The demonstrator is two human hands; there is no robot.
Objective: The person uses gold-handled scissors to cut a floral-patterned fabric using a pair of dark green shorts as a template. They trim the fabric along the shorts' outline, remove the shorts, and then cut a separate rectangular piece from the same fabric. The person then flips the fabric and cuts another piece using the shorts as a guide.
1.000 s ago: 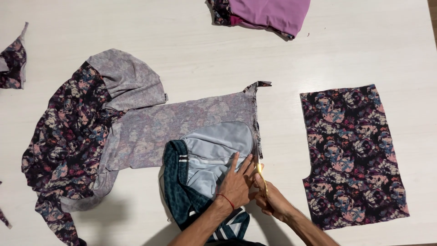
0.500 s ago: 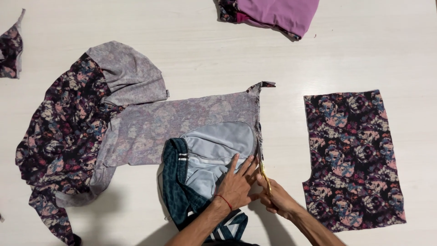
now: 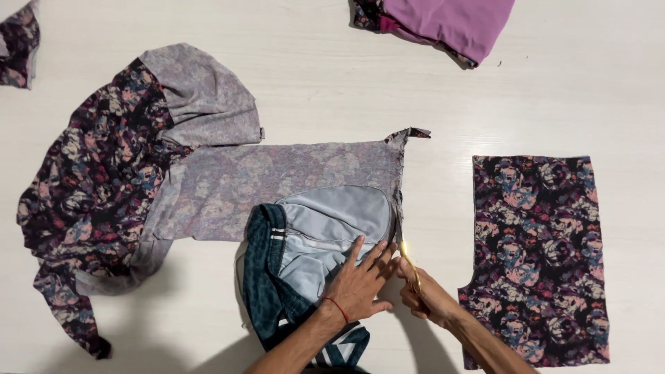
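Yellow-handled scissors (image 3: 409,260), gripped by right hand (image 3: 424,296), edged upward; left hand (image 3: 360,285) stays flat.

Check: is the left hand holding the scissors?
No, the left hand lies flat on the grey garment; the right hand holds the scissors.

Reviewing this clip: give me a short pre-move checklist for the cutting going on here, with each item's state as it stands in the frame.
1. Left hand flat on the grey garment, pinning it: ok.
2. Right hand grips the yellow-handled scissors: ok.
3. Blades aligned with the floral fabric's right edge: ok.
4. Left fingertips clear of the blades: not ok, they lie very close.
5. Blades open or closed: cannot tell.
6. Cut floral rectangle lies apart from the cutting line: ok.
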